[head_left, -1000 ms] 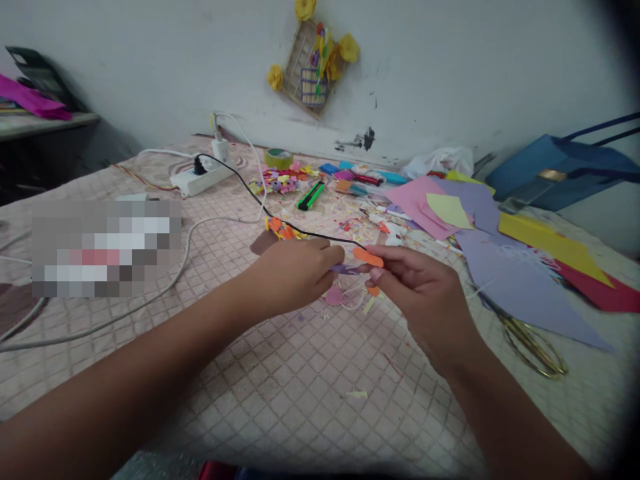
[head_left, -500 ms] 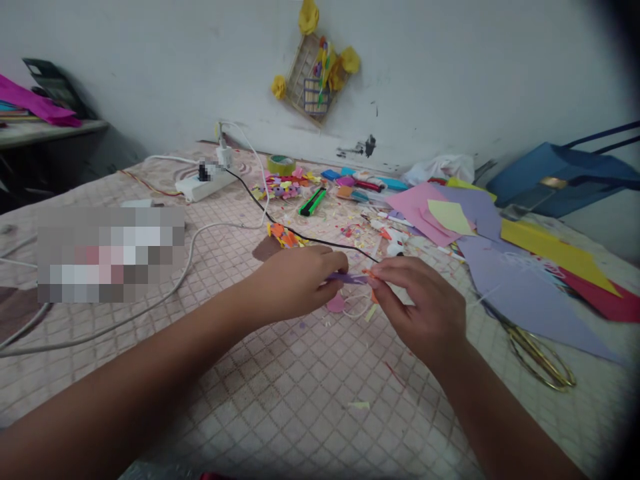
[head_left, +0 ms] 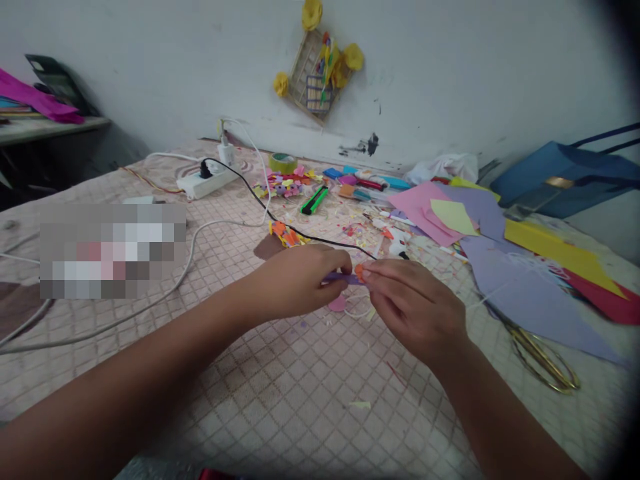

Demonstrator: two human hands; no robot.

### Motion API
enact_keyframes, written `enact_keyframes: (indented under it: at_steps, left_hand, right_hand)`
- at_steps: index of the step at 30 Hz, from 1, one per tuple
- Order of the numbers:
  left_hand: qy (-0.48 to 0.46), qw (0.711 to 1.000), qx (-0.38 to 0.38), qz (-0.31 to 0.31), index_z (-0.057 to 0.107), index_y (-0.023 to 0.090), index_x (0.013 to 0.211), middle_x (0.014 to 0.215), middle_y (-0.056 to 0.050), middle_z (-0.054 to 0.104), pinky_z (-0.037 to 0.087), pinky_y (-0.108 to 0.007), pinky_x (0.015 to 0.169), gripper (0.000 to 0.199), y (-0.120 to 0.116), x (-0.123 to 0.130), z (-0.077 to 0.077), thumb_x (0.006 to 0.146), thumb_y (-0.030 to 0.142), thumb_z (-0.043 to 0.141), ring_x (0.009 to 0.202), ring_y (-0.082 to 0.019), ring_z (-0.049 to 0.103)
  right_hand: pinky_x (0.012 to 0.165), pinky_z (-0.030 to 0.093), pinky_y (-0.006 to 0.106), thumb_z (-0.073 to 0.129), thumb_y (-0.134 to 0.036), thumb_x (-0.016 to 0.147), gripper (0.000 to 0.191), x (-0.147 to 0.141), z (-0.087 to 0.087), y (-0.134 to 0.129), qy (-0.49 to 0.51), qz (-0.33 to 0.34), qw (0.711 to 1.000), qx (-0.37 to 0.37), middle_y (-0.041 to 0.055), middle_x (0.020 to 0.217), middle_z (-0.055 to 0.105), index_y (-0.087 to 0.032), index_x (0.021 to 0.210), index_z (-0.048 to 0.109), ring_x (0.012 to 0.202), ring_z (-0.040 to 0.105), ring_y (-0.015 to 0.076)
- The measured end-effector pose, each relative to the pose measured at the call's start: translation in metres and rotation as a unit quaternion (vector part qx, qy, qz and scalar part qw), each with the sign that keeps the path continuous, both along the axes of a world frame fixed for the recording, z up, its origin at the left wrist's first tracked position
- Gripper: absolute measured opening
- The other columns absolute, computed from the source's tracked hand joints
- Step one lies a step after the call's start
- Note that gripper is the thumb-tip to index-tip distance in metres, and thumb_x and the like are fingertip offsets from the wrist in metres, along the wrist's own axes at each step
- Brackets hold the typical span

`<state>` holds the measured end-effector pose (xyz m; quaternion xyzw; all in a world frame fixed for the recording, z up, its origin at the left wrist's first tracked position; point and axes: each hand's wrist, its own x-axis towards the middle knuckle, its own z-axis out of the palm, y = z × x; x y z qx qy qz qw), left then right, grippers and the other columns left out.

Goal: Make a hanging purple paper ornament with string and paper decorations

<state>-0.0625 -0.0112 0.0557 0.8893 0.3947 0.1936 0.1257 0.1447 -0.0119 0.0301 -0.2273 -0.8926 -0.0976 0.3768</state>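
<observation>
Over the middle of the table, my left hand point(head_left: 305, 280) is closed on a narrow purple strip point(head_left: 353, 279), apparently paper. My right hand point(head_left: 420, 300) pinches a small orange piece point(head_left: 359, 271) against the strip's right end. The fingers hide part of both. Just beneath the hands lies a pink round cutout point(head_left: 337, 303). Behind my left hand sits a small pile of orange and yellow cutouts point(head_left: 286, 235). A white glue gun point(head_left: 397, 239) lies beyond my right hand, its black cord running leftward.
A white power strip point(head_left: 207, 181) with cables stands at the back left. A green cutter point(head_left: 315, 200), tape roll point(head_left: 283, 163) and paper scraps lie farther back. Purple sheets point(head_left: 525, 293), gold-handled scissors point(head_left: 545, 360) and a blue bag point(head_left: 565, 177) are on the right.
My right hand has turned and moved slightly left, bringing the orange piece onto the purple strip's end. My left hand keeps its hold. The view has shifted slightly.
</observation>
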Motion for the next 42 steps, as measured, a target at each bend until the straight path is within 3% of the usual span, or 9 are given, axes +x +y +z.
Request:
enact_keyframes:
  at_steps: [10, 24, 35, 37, 39, 40, 42]
  left_hand:
    - [-0.014, 1.0, -0.017, 0.006, 0.062, 0.016, 0.096, 0.088, -0.004, 0.068, 0.045, -0.027, 0.068, 0.019, 0.002, -0.001, -0.001, 0.083, 0.019, 0.049, 0.079, -0.017, 0.061]
    - [-0.051, 0.998, 0.0, 0.038, 0.065, 0.015, 0.094, 0.086, -0.004, 0.069, 0.046, -0.027, 0.068, 0.02, 0.001, 0.001, -0.001, 0.08, 0.018, 0.051, 0.078, -0.017, 0.062]
    - [-0.082, 0.994, 0.05, 0.045, 0.061, 0.014, 0.091, 0.085, -0.004, 0.066, 0.044, -0.027, 0.066, 0.016, 0.0, 0.001, -0.004, 0.078, 0.016, 0.052, 0.074, -0.016, 0.06]
    - [-0.103, 0.992, 0.049, 0.061, 0.061, 0.014, 0.091, 0.085, -0.004, 0.065, 0.044, -0.027, 0.066, 0.015, 0.0, 0.001, -0.005, 0.078, 0.017, 0.053, 0.073, -0.015, 0.059]
    - [-0.141, 0.986, 0.032, 0.084, 0.06, 0.015, 0.092, 0.085, -0.004, 0.065, 0.044, -0.027, 0.064, 0.016, -0.001, 0.003, -0.005, 0.079, 0.02, 0.054, 0.073, -0.015, 0.058]
    - [-0.167, 0.981, 0.015, 0.095, 0.06, 0.015, 0.095, 0.084, -0.004, 0.064, 0.044, -0.027, 0.063, 0.018, -0.001, 0.003, -0.005, 0.079, 0.022, 0.055, 0.072, -0.015, 0.058]
    - [-0.229, 0.966, -0.038, 0.116, 0.059, 0.016, 0.102, 0.081, -0.002, 0.063, 0.044, -0.025, 0.06, 0.024, -0.002, 0.006, -0.005, 0.08, 0.026, 0.055, 0.069, -0.014, 0.057]
  right_hand:
    - [0.081, 0.048, 0.042, 0.06, -0.009, 0.078, 0.02, -0.002, 0.006, 0.0, -0.064, -0.032, 0.997, 0.018, 0.005, 0.094, 0.072, -0.021, 0.092, 0.064, 0.091, 0.064, 0.0225]
    - [0.085, 0.041, 0.046, 0.064, -0.016, 0.077, 0.016, -0.002, 0.01, -0.002, -0.076, -0.067, 0.995, 0.019, 0.0031, 0.1, 0.071, -0.022, 0.092, 0.063, 0.096, 0.059, 0.0254]
    - [0.089, 0.043, 0.049, 0.068, -0.015, 0.072, 0.022, -0.001, 0.01, -0.004, -0.015, -0.064, 0.996, 0.065, 0.0124, 0.117, 0.057, -0.02, 0.093, 0.065, 0.106, 0.054, 0.0298]
    - [0.085, 0.046, 0.046, 0.069, -0.012, 0.07, 0.026, -0.001, 0.011, -0.006, 0.044, -0.055, 0.995, 0.076, 0.0115, 0.11, 0.058, -0.02, 0.094, 0.064, 0.101, 0.056, 0.027]
    - [0.074, 0.049, 0.037, 0.068, -0.009, 0.071, 0.022, -0.003, 0.01, -0.01, 0.145, -0.049, 0.987, 0.045, 0.0063, 0.09, 0.06, -0.02, 0.089, 0.063, 0.085, 0.058, 0.0203]
    - [0.067, 0.049, 0.032, 0.066, -0.009, 0.073, 0.017, -0.005, 0.01, -0.011, 0.198, -0.05, 0.979, -0.006, 0.0031, 0.08, 0.059, -0.021, 0.084, 0.062, 0.075, 0.057, 0.0165]
    - [0.053, 0.044, 0.025, 0.063, -0.014, 0.078, 0.008, -0.01, 0.007, -0.013, 0.273, -0.058, 0.944, -0.175, -0.0018, 0.064, 0.054, -0.021, 0.075, 0.059, 0.058, 0.051, 0.0111]
